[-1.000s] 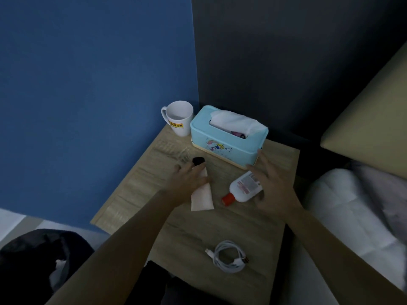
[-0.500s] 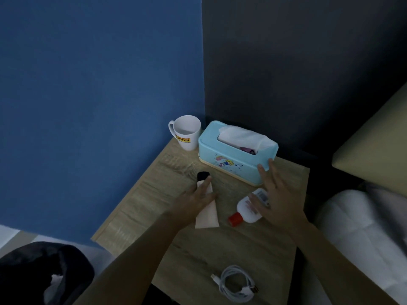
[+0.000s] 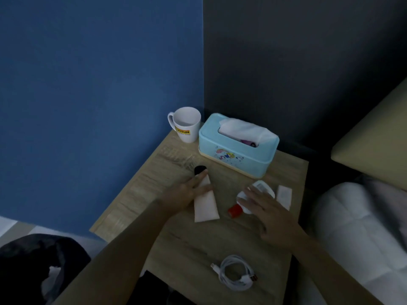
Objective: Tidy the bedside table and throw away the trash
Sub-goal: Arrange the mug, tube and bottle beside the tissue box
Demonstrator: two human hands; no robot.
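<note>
Both hands are down on the wooden worktop [image 3: 198, 243], and the two toiletries are in play. The left hand [image 3: 187, 192] lies flat along the pale tube [image 3: 206, 205], fingers [image 3: 201, 178] straight and close together, one tip reaching the black cap at the far end. It's resting or pressing, not wrapped round anything. That tube looks soft and light, the sort that buckles if squeezed mid-body, so I'd take it near the cap shoulder, where it should be stiffest, or pinch across the flat crimped end nearest the person. Over to the right hand [image 3: 271, 216]: fingers [image 3: 253, 194] spread and only gently arched, laid over the white bottle [image 3: 262, 187] with the red cap. The bottle lies on its side, near the tube but not touching it. No closed grip there that I can see, though whether the thumb is tucked under the bottle is hidden. The bottle looks like smooth, rigid plastic, light and apt to roll, so a wrap round the belly should serve best. Just right of it lies a small white slip [image 3: 284, 194], thin and flat, probably trash, and likely awkward to lift without sliding it to the edge. At the back stand a white mug [image 3: 186, 126] and a blue tissue box [image 3: 237, 150], side by side. A coiled white cable [image 3: 235, 272] sits near the front edge, well apart from the hands. A dark bag [image 3: 33, 267] sits low on the left, the bed [image 3: 363, 227] on the right.
</note>
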